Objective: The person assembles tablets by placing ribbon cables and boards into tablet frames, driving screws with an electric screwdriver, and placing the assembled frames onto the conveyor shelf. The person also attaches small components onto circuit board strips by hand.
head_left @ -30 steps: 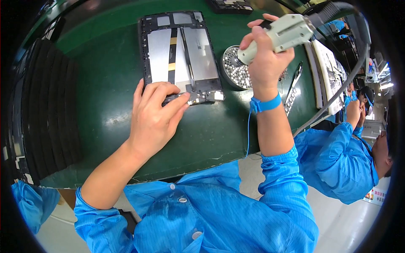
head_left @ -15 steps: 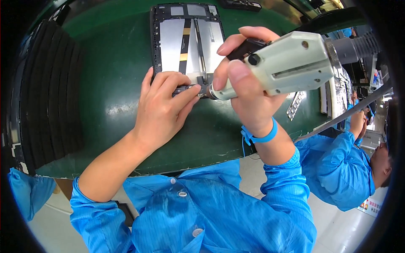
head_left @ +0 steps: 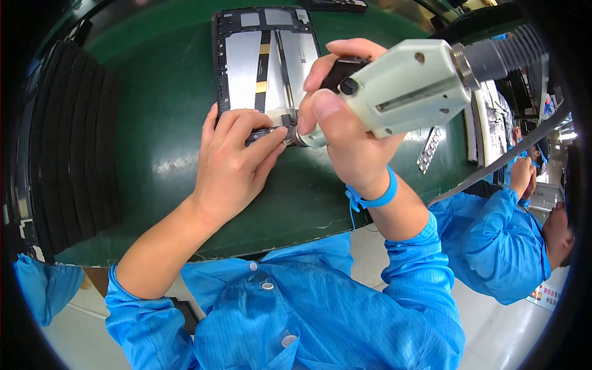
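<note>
An opened tablet housing (head_left: 239, 74), with silver panels, a black frame and a dark ribbon cable bearing gold bands, lies at the far middle of the table. My left hand (head_left: 229, 161) grips its near edge, thumb and index finger pressed close to the corner. A pale green powered screwdriver (head_left: 425, 83) is held tilted in my right hand (head_left: 353, 139), its fingers wrapped around the body near a black lever. The tool's nose meets the housing's near right corner, beside my left fingertips. Its very tip and any screw under it are hidden.
Black slabs (head_left: 77, 148) stand in a row at the left on the green table (head_left: 160, 203). A metal strip with holes (head_left: 428, 151) lies to the right. A grey cable (head_left: 493, 176) runs across the right side, where a co-worker in blue (head_left: 493, 240) sits.
The screwdriver, both hands and the housing appear slightly further left in the picture. Both grips stay the same, and the tool's nose remains at the housing's corner.
</note>
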The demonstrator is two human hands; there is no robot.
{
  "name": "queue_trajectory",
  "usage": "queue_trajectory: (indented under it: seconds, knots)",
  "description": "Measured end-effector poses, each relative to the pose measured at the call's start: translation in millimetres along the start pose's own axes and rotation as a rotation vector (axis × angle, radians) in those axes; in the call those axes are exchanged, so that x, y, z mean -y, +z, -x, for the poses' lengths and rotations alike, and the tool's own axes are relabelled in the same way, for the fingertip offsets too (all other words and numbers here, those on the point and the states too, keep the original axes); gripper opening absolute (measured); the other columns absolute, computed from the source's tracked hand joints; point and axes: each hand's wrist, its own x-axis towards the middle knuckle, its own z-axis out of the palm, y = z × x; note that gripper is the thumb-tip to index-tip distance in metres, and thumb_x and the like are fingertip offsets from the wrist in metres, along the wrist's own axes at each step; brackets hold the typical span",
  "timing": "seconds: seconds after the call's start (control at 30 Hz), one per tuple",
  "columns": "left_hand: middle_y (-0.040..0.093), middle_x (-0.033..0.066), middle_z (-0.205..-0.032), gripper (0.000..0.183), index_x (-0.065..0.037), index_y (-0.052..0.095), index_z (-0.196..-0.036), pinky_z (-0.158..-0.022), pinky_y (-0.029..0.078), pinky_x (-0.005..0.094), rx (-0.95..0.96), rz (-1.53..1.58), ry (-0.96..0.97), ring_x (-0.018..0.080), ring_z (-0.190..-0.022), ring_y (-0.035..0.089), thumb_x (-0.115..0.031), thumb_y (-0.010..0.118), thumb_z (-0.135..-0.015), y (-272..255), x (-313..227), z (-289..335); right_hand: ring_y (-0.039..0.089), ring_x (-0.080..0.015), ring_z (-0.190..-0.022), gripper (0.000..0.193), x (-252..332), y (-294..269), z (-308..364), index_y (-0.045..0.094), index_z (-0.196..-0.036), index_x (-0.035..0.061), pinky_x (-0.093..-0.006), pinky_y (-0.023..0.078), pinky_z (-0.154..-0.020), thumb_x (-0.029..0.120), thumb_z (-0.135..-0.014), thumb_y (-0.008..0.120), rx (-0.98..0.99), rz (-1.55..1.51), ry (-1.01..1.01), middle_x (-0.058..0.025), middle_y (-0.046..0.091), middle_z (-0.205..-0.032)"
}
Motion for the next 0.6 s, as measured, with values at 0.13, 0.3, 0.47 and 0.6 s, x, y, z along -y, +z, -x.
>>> queue_trajectory:
  seconds: [0.13, 0.3, 0.47, 0.6]
  knots:
    - [0.057, 0.0018, -0.094, 0.019, -0.011, 0.069, -0.092, -0.093, 0.036, 0.0568, -0.013, -0.005, 0.001, 0.0231, -0.096, 0.056, -0.009, 0.073, -0.074, 0.6, -1.0, -0.4, 0.059, -0.0172, -0.055, 0.043, 4.1, 1.4, -2.7, 0.044, -0.122, -0.0039, -0.0283, 0.049, -0.051, 0.001, -0.081, 0.056, -0.083, -0.016, -0.023, -0.0187, 0.059, -0.092]
    - [0.057, 0.0020, -0.095, 0.019, -0.010, 0.069, -0.092, -0.093, 0.037, 0.0567, -0.009, 0.000, 0.007, 0.0232, -0.096, 0.056, -0.009, 0.073, -0.073, 1.0, 0.1, 0.4, 0.059, -0.0181, -0.055, 0.043, 1.1, -1.2, -3.1, 0.044, -0.122, -0.0037, -0.0285, 0.049, -0.051, 0.001, -0.081, 0.056, -0.063, 0.003, -0.068, -0.0195, 0.059, -0.093]
    - [0.057, 0.0021, -0.095, 0.019, -0.011, 0.069, -0.093, -0.093, 0.036, 0.0572, -0.004, -0.008, 0.006, 0.0231, -0.096, 0.056, -0.009, 0.073, -0.074, -0.3, -0.3, 0.5, 0.059, -0.0174, -0.056, 0.042, 1.1, 0.7, -1.6, 0.044, -0.121, -0.0034, -0.0284, 0.049, -0.051, -0.001, -0.081, 0.054, -0.036, -0.022, -0.002, -0.0177, 0.059, -0.091]
    - [0.057, 0.0020, -0.095, 0.019, -0.011, 0.069, -0.093, -0.094, 0.036, 0.0580, 0.012, 0.003, -0.001, 0.0234, -0.097, 0.056, -0.009, 0.073, -0.074, -0.6, 0.5, 0.7, 0.057, -0.0160, -0.058, 0.042, -0.4, 2.8, 0.3, 0.044, -0.120, -0.0041, -0.0276, 0.048, -0.051, -0.005, -0.079, 0.053, -0.012, -0.009, 0.027, -0.0158, 0.057, -0.087]
